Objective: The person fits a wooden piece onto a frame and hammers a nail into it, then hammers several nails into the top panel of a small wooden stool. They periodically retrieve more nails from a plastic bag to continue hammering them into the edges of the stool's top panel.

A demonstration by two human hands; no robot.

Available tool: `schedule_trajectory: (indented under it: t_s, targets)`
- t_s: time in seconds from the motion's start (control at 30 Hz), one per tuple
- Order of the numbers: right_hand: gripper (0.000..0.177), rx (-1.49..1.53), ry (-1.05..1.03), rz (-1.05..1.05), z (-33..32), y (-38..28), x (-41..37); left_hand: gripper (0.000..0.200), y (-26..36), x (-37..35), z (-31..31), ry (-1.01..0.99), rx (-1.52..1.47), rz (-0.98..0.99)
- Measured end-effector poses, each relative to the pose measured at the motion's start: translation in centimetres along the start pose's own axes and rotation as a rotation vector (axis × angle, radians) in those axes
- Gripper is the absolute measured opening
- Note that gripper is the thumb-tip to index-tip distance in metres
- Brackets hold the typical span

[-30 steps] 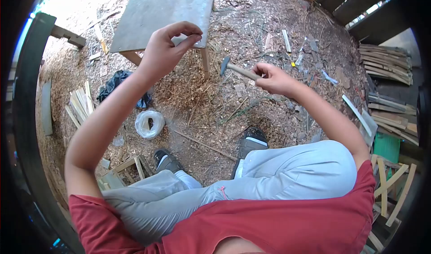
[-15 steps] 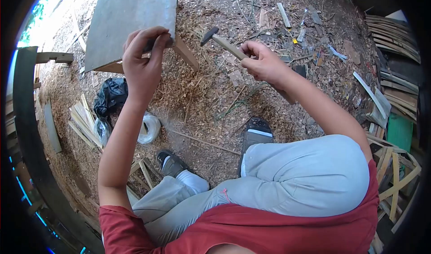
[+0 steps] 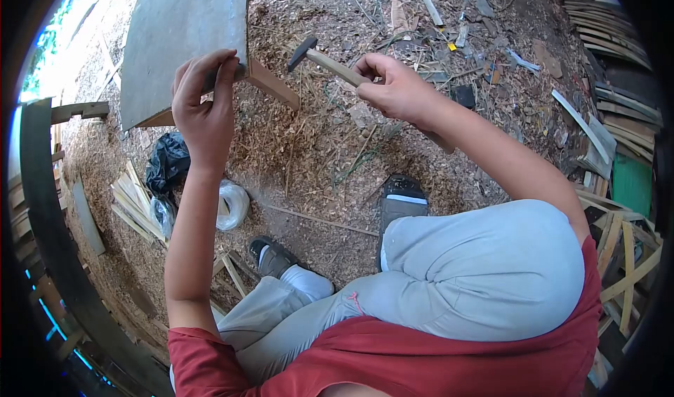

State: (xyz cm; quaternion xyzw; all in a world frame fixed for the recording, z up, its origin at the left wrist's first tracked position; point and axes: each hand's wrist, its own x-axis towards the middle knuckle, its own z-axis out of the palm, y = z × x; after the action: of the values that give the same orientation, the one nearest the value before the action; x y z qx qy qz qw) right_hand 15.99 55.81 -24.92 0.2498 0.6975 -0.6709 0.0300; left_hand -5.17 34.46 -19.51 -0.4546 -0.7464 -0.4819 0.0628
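My right hand (image 3: pixel 393 88) is closed round the wooden handle of a hammer (image 3: pixel 330 65), whose dark head points up and left. My left hand (image 3: pixel 205 91) is raised at the near right corner of a grey board-topped table (image 3: pixel 186 25). Its fingers are pinched together, and a small dark thing shows between them, too hidden to name. A wooden leg (image 3: pixel 274 87) slants down from the table, just right of my left hand. The hammer head is apart from the table.
Wood shavings cover the ground. A black plastic bag (image 3: pixel 167 162), a clear roll (image 3: pixel 232 204) and wood strips (image 3: pixel 131 204) lie below the table. Scraps and a green panel (image 3: pixel 632 185) are at the right. A dark beam (image 3: pixel 43 207) curves down the left side.
The table appears further left in the view. Both hands and the hammer have also shifted left, the left hand staying at the table corner.
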Motion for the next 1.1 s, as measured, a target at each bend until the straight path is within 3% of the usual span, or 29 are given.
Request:
schedule_trajectory:
  t_s: [0.23,0.5,0.6,0.93,1.1]
  targets:
    - [0.024,0.012,0.014,-0.009,0.1,0.0,0.0,0.018,-0.6,-0.4,-0.1,-0.040,0.024,-0.002]
    - [0.027,0.027,0.026,0.006,-0.1,0.0,0.0,0.015,0.3,-0.5,0.6,0.060,-0.218,-0.102]
    - [0.027,0.017,0.037,-0.005,0.0,-0.4,-0.2,0.017,-0.5,-0.6,-0.2,-0.027,-0.029,-0.025]
    - [0.026,0.029,0.032,0.030,0.3,-2.2,-0.7,0.017,-0.4,-0.6,0.1,-0.029,-0.028,-0.024]
    - [0.026,0.028,0.024,0.027,0.4,-2.2,-0.6,0.013,-0.2,-0.6,0.6,0.081,-0.092,-0.023]
